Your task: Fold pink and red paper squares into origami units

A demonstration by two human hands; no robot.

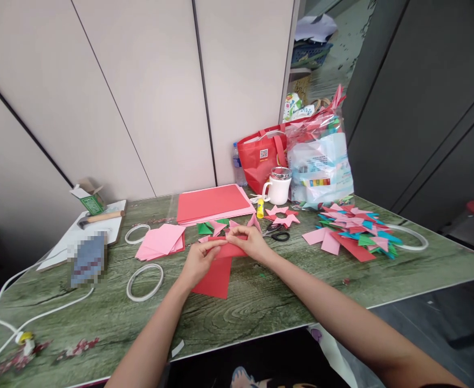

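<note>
Between my two hands is a sheet of red paper (233, 249), pinched along its upper edge just above the table. My left hand (202, 260) grips its left part with thumb and fingertips. On the right part, the fingers of my right hand (249, 242) press the edge together. Another red paper sheet (213, 279) lies flat below them. Behind my hands are small folded green and pink paper pieces (219, 227), partly covered by my fingers. Black-handled scissors (280, 235) lie just right of my right hand.
Left are pink paper squares (162, 241), white tape rings (145, 282) and a hammer (101, 216). Behind lie red sheets (214, 203), a glue stick (260, 208), a white mug (279, 187) and bags (320, 167). Folded paper pieces (356, 226) are heaped right.
</note>
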